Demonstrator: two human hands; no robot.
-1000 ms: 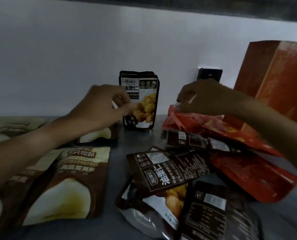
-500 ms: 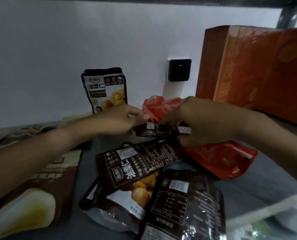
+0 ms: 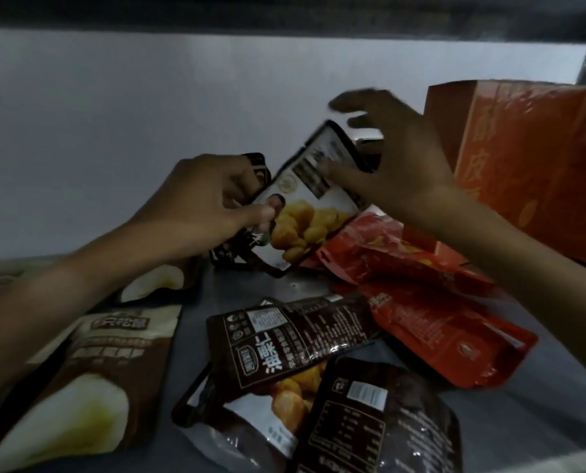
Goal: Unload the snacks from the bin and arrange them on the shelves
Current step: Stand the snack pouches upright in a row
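Here the left hand pinches the lower left edge of a chestnut pouch, tilted and raised near the back wall of the shelf. The right hand presses its thumb on the pouch's upper right, other fingers spread. Red packets lie under it toward the right edge, beside an orange box. Dark pouches crowd the front edge; brown bags lie at the left.
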